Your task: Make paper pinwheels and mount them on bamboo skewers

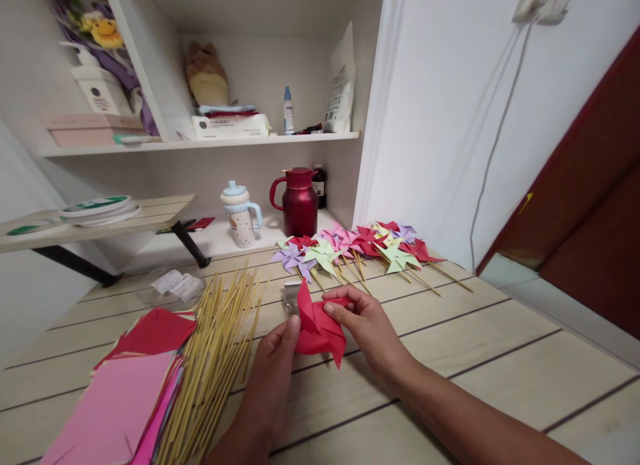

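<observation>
While both hands pinch it, the red folded paper [319, 326] sits just above the table [500, 358], centre of view, btwn the two grips. Left hand [273, 365] nips its lower left edge w/ thumb and fingers pressed together; right hand [367, 322] pinches the upper right flap, thumb on top. Paper's long axis runs roughly upper left to lower right, point aimed down. Right hand is nearer the finished pinwheels [360, 248] at the back; left hand is nearer the bamboo sticks [217, 345] and the stack of coloured paper sheets [135, 385], just to its left. Writing on the wipes pack [230, 125] and white bag [341, 85] on the shelf is too small to read; no brands legible.
</observation>
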`<state>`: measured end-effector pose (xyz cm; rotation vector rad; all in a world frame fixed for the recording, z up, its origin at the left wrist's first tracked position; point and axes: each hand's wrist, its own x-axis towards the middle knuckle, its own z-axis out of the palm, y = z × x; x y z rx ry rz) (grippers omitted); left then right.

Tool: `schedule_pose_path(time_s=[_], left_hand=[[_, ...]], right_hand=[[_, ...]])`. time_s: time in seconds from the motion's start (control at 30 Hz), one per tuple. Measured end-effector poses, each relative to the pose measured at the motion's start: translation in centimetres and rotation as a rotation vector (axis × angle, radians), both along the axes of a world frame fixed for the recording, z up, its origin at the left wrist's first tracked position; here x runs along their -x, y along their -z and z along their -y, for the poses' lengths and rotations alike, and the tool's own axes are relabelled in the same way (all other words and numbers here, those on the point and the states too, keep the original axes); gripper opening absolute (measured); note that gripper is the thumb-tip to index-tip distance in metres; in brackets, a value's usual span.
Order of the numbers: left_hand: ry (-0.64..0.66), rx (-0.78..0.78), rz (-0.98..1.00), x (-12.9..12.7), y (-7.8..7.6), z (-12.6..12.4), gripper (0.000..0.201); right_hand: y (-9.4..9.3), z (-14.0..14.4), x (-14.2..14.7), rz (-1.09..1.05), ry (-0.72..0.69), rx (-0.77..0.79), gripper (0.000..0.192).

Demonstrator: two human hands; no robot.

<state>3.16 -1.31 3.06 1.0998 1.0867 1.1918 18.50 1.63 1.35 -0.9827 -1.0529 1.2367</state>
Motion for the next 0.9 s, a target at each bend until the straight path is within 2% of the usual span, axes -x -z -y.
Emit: schedule_pose_path(time_s=[0.13, 0.4, 0.7, 0.9], left_hand=[[0.018, -0.003, 0.008, 0.0, -0.3, 0.2, 0.032], [0.075, 0.013, 0.074, 0.7, 1.3, -0.6, 0.032], [0.116, 0.050, 0.053, 0.4, 0.4, -0.1, 0.029], [0.114, 0.082, 0.000, 0.6, 1.0, -0.3, 0.021]], right_hand=[[0.2, -0.2, -0.1, -0.031, 0.010, -0.004, 0.036], [0.0, 0.0, 0.0, -0.046, -0.024, 0.020, 0.037], [-0.1, 0.3, 0.2, -0.098, -0.027, 0.033, 0.033], [-0.2, 0.4, 0.3, -0.120, -0.042, 0.056, 0.033]])
